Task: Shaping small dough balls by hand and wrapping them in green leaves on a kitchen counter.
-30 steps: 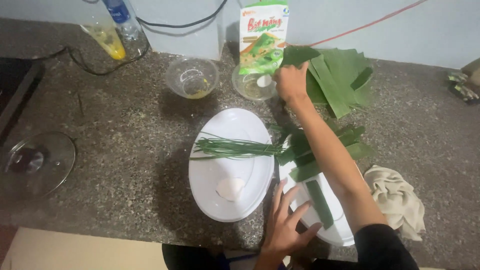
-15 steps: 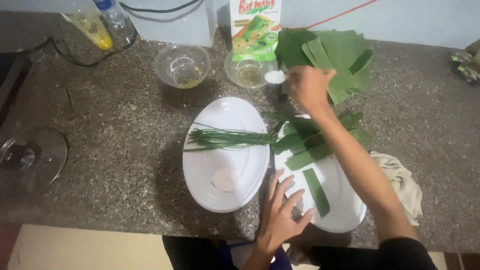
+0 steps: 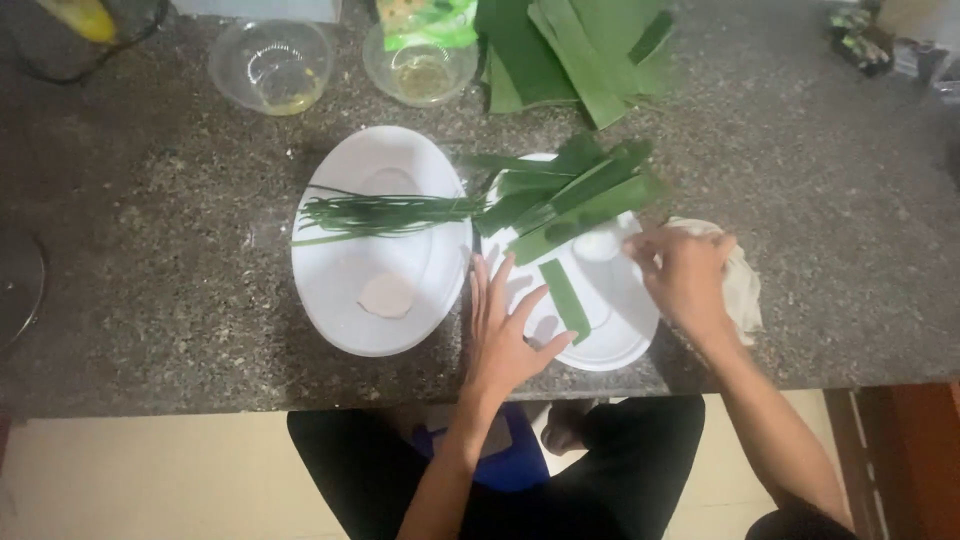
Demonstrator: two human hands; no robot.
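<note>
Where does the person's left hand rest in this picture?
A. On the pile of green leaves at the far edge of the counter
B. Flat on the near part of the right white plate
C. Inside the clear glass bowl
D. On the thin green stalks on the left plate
B: the left hand lies with fingers spread on the near part of the right white plate, beside a cut leaf strip.

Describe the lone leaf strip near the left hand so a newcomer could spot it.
Find the right-hand white plate on the dark counter. Below its pile of long leaf strips, one short green strip lies alone, just right of the left hand. It alone lies clear of the pile.
</note>
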